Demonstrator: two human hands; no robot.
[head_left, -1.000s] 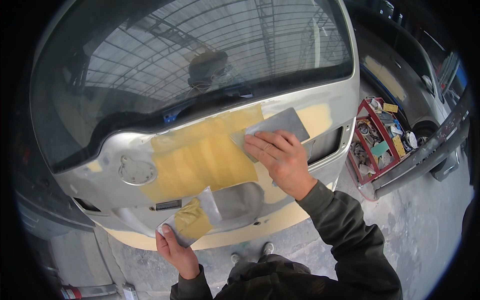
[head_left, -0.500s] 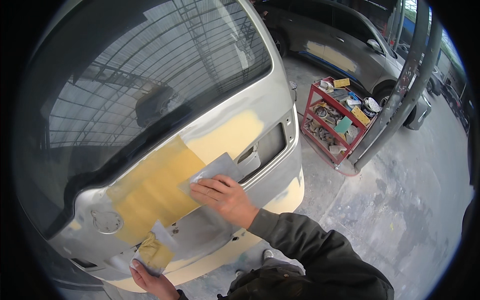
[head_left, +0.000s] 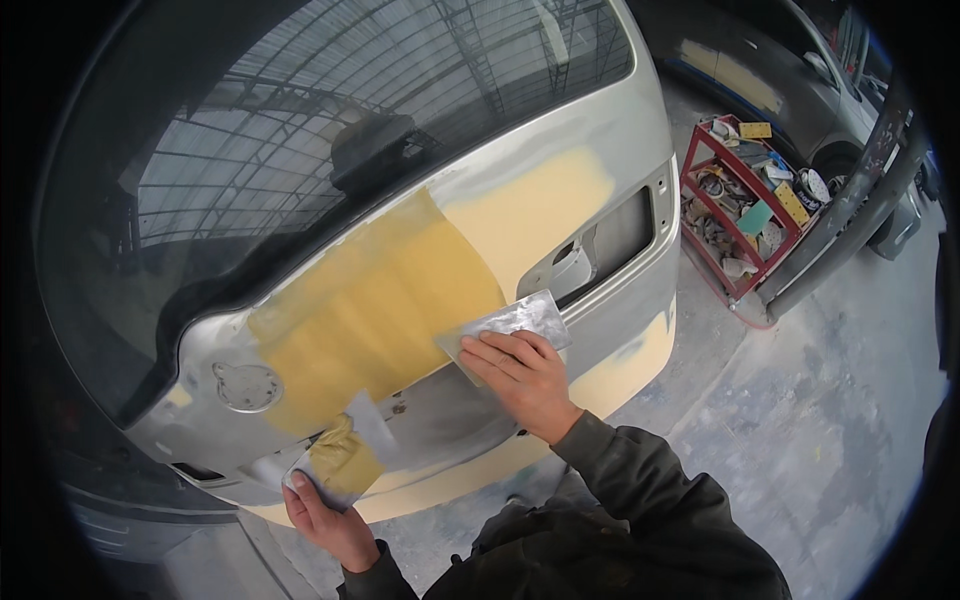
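Head view: a silver-grey vehicle tailgate (head_left: 470, 395) fills the middle, under a dark, curved rear window (head_left: 350, 130) that reflects roof framing.
Spreader: a thin, rectangular, silvery metal spreader (head_left: 525, 316) lies directly beneath the fingers of the right grip (head_left: 519, 380), overlapping the lower right corner of the yellow area; whether its edge touches the panel cannot be told.
Plate: a flat, pale grey rectangular plate (head_left: 374, 428) extends up and to the right from the left grip (head_left: 330, 522), in front of the tailgate's lower part.
Yellow paste: a thick, mustard-yellow heap of paste (head_left: 345, 458) sits on the plate, just beyond the left thumb.
Right grip: clamped on the spreader, fingers side by side across its upper face; the thumb is hidden.
Left grip: pinched on the plate's near corner, thumb on top, the other fingers mostly underneath.
Yellow area: a broad, smooth mustard-yellow coat (head_left: 370, 310) covers the panel left of the spreader, bordering a pale cream patch (head_left: 540, 205) at its upper right.
Right side: a red metal-framed cart (head_left: 702, 178) loaded with mixed supplies stands well apart from both hands, near a dark grey car (head_left: 690, 25).
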